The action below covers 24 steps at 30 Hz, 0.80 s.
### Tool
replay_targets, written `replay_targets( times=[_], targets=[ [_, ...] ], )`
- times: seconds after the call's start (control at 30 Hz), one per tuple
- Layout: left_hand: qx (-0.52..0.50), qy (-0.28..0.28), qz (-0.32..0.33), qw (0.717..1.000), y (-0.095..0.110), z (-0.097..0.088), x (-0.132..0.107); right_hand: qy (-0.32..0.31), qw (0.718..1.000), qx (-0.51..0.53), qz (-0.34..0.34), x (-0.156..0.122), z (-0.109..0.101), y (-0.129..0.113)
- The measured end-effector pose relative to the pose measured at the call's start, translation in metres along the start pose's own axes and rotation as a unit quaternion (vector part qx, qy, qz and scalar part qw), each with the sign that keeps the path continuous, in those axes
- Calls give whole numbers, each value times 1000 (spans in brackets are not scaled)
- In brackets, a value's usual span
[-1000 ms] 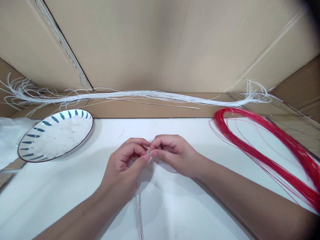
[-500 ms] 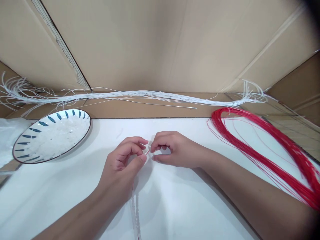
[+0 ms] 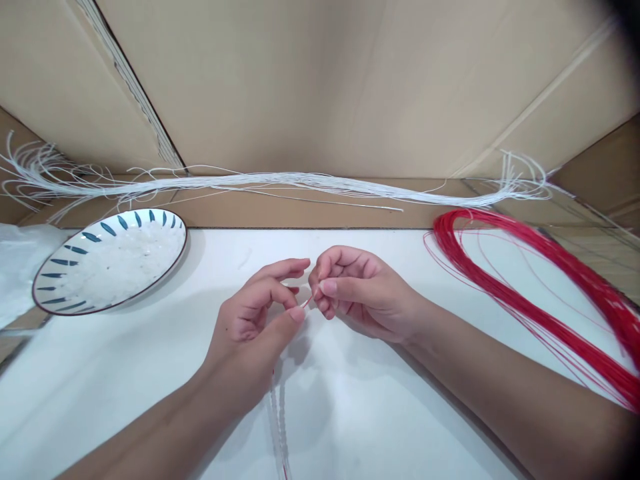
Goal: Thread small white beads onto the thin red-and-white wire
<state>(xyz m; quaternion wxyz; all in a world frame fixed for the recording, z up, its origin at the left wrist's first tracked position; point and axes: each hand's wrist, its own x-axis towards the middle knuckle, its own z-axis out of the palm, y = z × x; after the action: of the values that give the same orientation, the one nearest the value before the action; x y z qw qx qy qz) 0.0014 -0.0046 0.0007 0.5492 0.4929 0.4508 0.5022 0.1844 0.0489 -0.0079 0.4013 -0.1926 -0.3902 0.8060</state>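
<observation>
Between thumb and index finger, my left hand (image 3: pixel 263 310) pinches a thin red cord (image 3: pixel 307 302). My right hand (image 3: pixel 357 290) is close against it, thumb and fingertips pinched at the cord's other visible end; anything smaller in that pinch is hidden. Below my left hand hangs a strand of small clear beads (image 3: pixel 283 420), with bits of red cord showing at its top and near the bottom edge of the view. To the left stands an oval white plate (image 3: pixel 120 260) with blue leaf marks and a brown rim, holding a layer of tiny clear or whitish pieces.
A coiled bundle of red cord (image 3: pixel 500 293) lies on the right of the white table (image 3: pixel 380 413). Along the back stretches a bundle of white strands (image 3: pixel 300 180) on cardboard (image 3: pixel 300 217). A plastic bag (image 3: pixel 20 273) is at the left edge. Cardboard walls (image 3: pixel 300 80) rise behind.
My right hand has turned and closed its thumb and fingers at the cord's end, where they were apart before. The camera view has shifted slightly.
</observation>
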Motion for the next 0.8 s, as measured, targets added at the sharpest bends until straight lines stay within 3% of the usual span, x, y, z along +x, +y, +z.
replay_targets(
  times=[0.23,0.37,0.8],
  targets=[
    [30,-33,36,998,-2,-3,-2,-7,1000,7,22,0,-3,1],
    [26,-15,42,999,-2,-2,-1,-4,999,14,37,0,-4,1],
    [32,-37,44,998,-3,-2,1,-14,999,-12,50,0,-7,3]
  ],
)
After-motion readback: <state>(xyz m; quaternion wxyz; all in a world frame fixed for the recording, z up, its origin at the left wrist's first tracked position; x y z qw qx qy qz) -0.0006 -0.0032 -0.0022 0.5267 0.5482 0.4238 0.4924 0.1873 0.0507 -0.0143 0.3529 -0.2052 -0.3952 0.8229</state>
